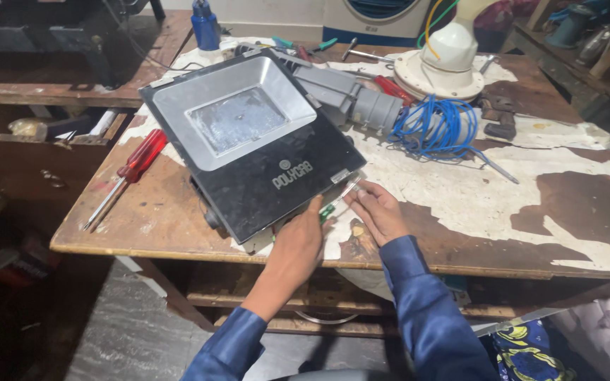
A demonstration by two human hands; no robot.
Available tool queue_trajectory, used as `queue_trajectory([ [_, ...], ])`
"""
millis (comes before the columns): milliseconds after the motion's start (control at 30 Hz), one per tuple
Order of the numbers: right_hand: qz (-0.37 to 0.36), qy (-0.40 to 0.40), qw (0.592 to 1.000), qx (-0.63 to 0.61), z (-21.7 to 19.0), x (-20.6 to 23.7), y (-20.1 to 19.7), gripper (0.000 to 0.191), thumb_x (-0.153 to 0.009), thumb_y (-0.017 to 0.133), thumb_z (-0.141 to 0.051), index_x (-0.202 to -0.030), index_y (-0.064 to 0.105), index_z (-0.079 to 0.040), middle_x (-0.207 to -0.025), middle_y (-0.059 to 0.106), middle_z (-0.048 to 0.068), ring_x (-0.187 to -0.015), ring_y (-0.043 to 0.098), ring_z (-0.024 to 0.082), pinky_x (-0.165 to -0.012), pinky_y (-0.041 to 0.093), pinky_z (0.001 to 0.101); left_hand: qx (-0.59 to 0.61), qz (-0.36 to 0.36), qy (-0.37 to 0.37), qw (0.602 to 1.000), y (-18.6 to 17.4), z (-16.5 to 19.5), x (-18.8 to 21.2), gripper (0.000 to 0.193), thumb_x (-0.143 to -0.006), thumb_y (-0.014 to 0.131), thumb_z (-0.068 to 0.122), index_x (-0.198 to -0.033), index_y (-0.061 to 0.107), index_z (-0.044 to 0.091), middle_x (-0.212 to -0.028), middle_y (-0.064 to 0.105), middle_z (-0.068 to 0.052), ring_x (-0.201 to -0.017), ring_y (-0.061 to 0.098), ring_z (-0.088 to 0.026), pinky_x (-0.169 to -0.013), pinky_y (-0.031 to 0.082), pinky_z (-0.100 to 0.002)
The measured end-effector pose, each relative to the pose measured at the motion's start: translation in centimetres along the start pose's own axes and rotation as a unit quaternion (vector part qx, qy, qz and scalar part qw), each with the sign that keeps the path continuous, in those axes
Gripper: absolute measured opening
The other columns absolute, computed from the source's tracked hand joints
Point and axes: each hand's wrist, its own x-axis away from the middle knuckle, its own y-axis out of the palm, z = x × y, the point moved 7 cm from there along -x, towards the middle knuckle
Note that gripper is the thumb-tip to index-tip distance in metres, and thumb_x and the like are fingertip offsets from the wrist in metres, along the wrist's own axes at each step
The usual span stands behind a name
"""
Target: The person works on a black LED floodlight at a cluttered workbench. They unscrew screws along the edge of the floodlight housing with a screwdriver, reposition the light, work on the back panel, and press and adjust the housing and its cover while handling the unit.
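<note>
A black flood light housing with a silver reflector and a clear front panel lies tilted on the worn wooden table. My left hand rests against its near corner and seems to grip a green-handled tool, mostly hidden. My right hand pinches a thin clear-handled screwdriver at the housing's right corner. Both sleeves are blue.
A red screwdriver lies left of the housing. Behind it are a grey fitting, a coil of blue wire, a white lamp base, more tools and a blue bottle. Another bench stands at the left.
</note>
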Motion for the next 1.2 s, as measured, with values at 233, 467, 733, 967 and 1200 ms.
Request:
queue_trajectory([
  [233, 0.035, -0.047, 0.998, -0.008, -2.3, 1.2, 1.1, 0.072, -0.096, 0.061, -0.002, -0.162, 0.033, -0.014, -0.16, 0.034, 0.013, -0.141, 0.039, 0.017, -0.118, 0.04, 0.0393, -0.029, 0.031, 0.014, 0.999, -0.7, 0.3, -0.1, 0.048, -0.098, 0.062, 0.016, -0.133, 0.048, -0.013, -0.082, 0.066, -0.019, -0.075, 0.067, -0.032, -0.068, 0.052, -0.043],
  [467, 0.051, -0.077, 0.994, -0.062, -4.9, 2.6, 2.9, 0.076, -0.092, 0.059, -0.001, -0.16, 0.031, -0.019, -0.172, 0.012, 0.006, -0.144, 0.041, 0.025, -0.113, 0.047, 0.0473, -0.034, 0.013, 0.0, 0.999, -0.3, 0.4, 0.1, 0.045, -0.098, 0.062, 0.017, -0.131, 0.05, -0.012, -0.079, 0.065, -0.017, -0.073, 0.066, -0.031, -0.067, 0.052, -0.043],
  [733, 0.067, -0.097, 0.992, -0.052, -3.6, 1.8, 1.6, 0.055, -0.098, 0.058, -0.008, -0.149, 0.042, -0.001, -0.159, 0.041, 0.017, -0.129, 0.062, 0.029, -0.103, 0.055, 0.0416, 0.017, 0.025, 0.012, 0.999, -1.8, 1.2, 0.6, 0.037, -0.096, 0.06, 0.014, -0.126, 0.053, -0.006, -0.079, 0.068, -0.019, -0.07, 0.068, -0.035, -0.064, 0.053, -0.046],
  [967, 0.119, -0.088, 0.985, 0.092, -2.1, -0.1, 1.7, 0.056, -0.091, 0.071, -0.018, -0.138, 0.05, 0.004, -0.113, 0.069, 0.019, -0.085, 0.076, 0.025, -0.063, 0.06, 0.0325, 0.022, 0.016, -0.089, 0.996, -3.5, 1.6, 1.1, 0.029, -0.096, 0.061, 0.015, -0.12, 0.055, 0.0, -0.073, 0.069, -0.018, -0.066, 0.069, -0.039, -0.058, 0.052, -0.05],
  [1200, 0.157, -0.033, 0.971, 0.175, -1.6, -0.6, 3.0, 0.069, -0.084, 0.08, -0.031, -0.134, 0.045, 0.001, -0.099, 0.072, 0.018, -0.062, 0.068, 0.021, -0.048, 0.05, 0.0287, 0.017, 0.024, -0.095, 0.995, -4.7, 1.4, 1.3, 0.028, -0.094, 0.063, 0.014, -0.118, 0.059, 0.001, -0.081, 0.069, -0.017, -0.071, 0.069, -0.038, -0.06, 0.053, -0.05],
])
